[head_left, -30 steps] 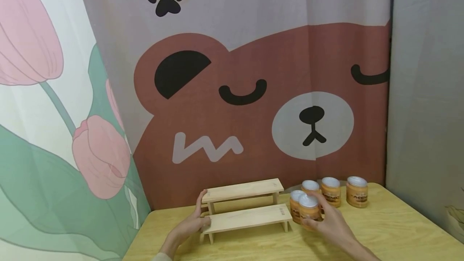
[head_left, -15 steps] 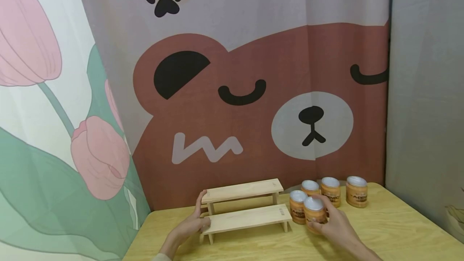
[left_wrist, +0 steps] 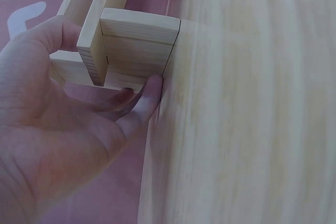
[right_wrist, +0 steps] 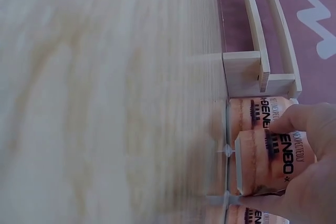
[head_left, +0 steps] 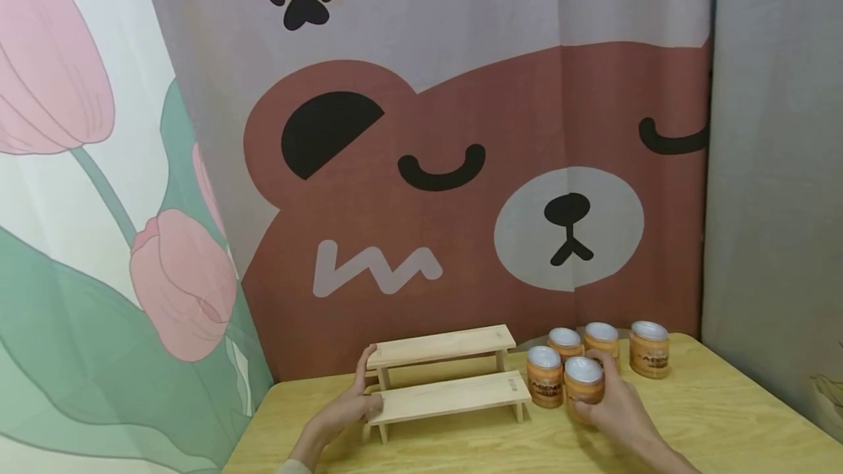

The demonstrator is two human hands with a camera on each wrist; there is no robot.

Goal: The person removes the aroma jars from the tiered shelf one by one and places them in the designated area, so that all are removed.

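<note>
A two-step wooden stand point(head_left: 448, 396) sits on the table, unloaded. At its left end my left hand point(head_left: 344, 412) holds it, thumb at the lower step and a finger at the upper one. In the left wrist view other fingers reach the leg panel point(left_wrist: 139, 40) near the tabletop. To the stand's right, my right hand point(head_left: 619, 404) grips an orange can point(head_left: 582, 386) with a white top and dark lettering, thumb in front and fingers round the far side. The right wrist view shows a thin gap between this can's base and the table.
Beside the held can, close to the stand's right end, stands another orange can point(head_left: 544, 379). Behind are more cans: one point(head_left: 565, 342) at the back left, one point(head_left: 602, 342) partly hidden by my fingers, and one point(head_left: 649, 351) farther right. A bear-print curtain point(head_left: 461, 240) hangs behind the table point(head_left: 711, 415).
My right hand has moved the gripped can to the right, away from the neighbouring can, which now shows fully. My left hand and the stand stay where they were.
</note>
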